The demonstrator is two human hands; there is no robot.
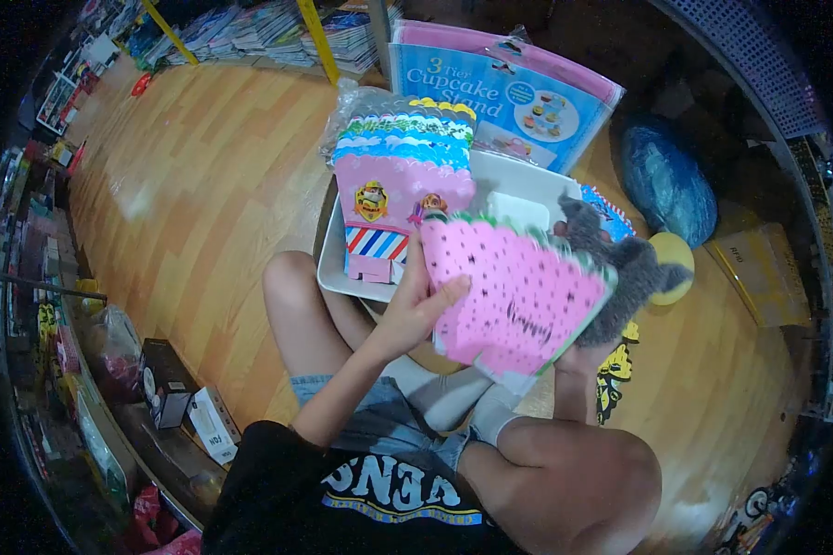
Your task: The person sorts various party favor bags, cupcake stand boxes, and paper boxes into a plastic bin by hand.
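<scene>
The left hand (415, 310) is clamped on the left edge of the watermelon pack (514, 291), thumb across its pink face; the right hand (572, 359) sits under the pack's lower corner, mostly hidden, so I cannot tell its grip; a grey plush toy (625, 270) presses against the far-side edge; just beyond the thumb stands a white tray (335, 264) with popcorn boxes (400, 176); past those leans a cupcake stand box (504, 88); bare wooden floor (204, 185) opens out beside the left arm.
</scene>
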